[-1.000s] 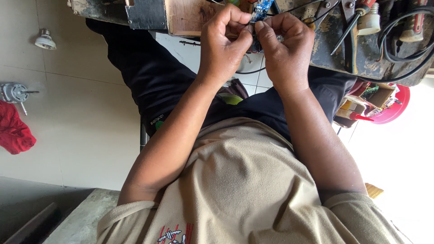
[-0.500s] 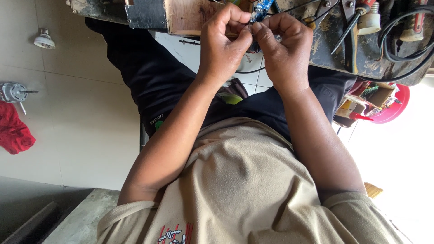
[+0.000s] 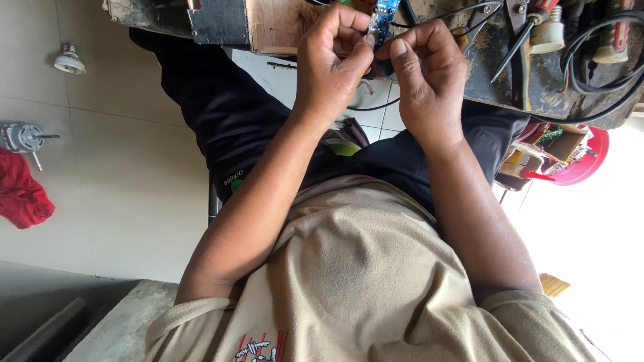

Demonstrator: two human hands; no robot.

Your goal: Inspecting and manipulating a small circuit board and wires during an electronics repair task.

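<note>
Both hands barely shift: left hand (image 3: 332,64) and right hand (image 3: 429,80) stay pinched shut on a small blue circuit board (image 3: 384,15) at the counter (image 3: 282,23) edge; wiring work continues, demanding fine fingertip control.

Both hands are raised to the near edge of a grimy tabletop (image 3: 537,87): the left hand (image 3: 333,70) and the right hand (image 3: 429,84) are curled close together, fingertips pinching at a small blue circuit board (image 3: 384,17) with thin black wires (image 3: 443,17) running from it. A screwdriver (image 3: 520,40) and a white lamp socket (image 3: 547,37) lie on the tabletop to the right. On the tiled floor (image 3: 121,174) lie a bulb (image 3: 69,60), a small motor (image 3: 23,137) and a red cloth (image 3: 23,198).
</note>
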